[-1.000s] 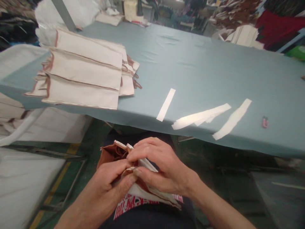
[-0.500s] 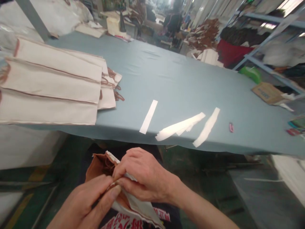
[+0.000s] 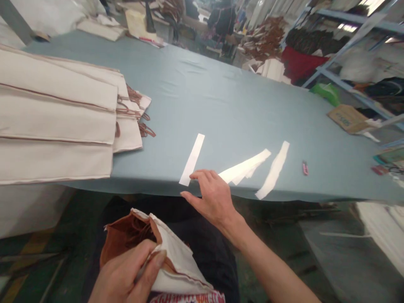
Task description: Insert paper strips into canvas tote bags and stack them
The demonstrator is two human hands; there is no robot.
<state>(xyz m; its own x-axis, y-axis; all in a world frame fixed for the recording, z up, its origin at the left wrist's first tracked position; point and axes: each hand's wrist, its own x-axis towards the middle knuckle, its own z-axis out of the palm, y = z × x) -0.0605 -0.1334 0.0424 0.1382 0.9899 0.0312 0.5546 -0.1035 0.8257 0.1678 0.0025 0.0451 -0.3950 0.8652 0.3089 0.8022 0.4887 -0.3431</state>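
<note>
My left hand [image 3: 135,269] pinches the edge of a cream fabric bag [image 3: 176,246] over my lap. Its mouth gapes, showing a brown lining and dark brown cords inside. My right hand [image 3: 214,195] reaches over the table's front edge, thumb and fingers apart, with nothing between them. Just beyond its fingertips lies a single white strip [image 3: 193,158]. Partly covered by that hand is a fanned bunch of white strips [image 3: 248,166]. Another wavy white strip [image 3: 274,170] rests farther right, its lower end at the table edge.
Cream fabric pieces with brown seams [image 3: 57,113] and brown cords are piled at the left of the blue-grey table [image 3: 233,109]. A small pink tool [image 3: 304,168] lies at the right. Beyond are a cardboard box [image 3: 347,119] and shelving [image 3: 344,82]. A person [image 3: 222,21] is in the background.
My right hand has let go of the bag and moved up and right to the table edge, opening. My left hand still grips the bag, whose mouth is now wider. The view has shifted slightly.
</note>
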